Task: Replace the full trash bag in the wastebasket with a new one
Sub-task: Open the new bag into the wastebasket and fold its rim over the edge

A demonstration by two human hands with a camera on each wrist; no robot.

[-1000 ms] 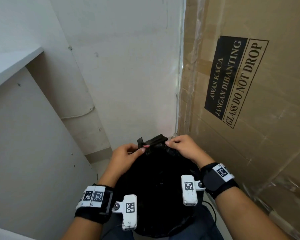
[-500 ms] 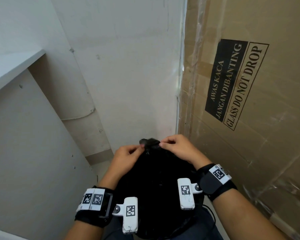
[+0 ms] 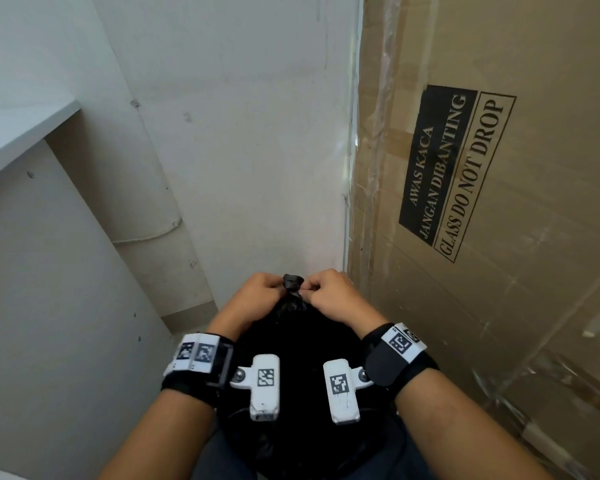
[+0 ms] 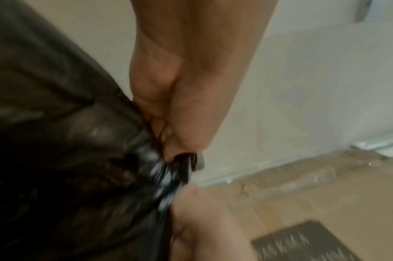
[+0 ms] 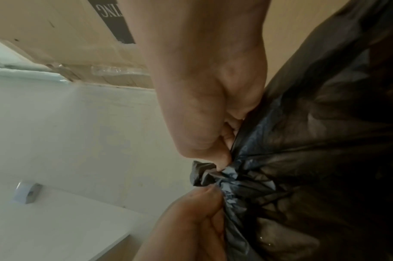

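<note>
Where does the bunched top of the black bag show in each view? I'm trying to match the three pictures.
Head: bag top low centre, between left hand and right hand.
Left wrist: bag top centre, below the left hand.
Right wrist: bag top centre, below the right hand.
Shared landmark: cardboard box.

Looks like a storage corner in some plain room. Scuffed white walls, and a big cardboard box marked "GLASS DO NOT DROP" leaning there.
</note>
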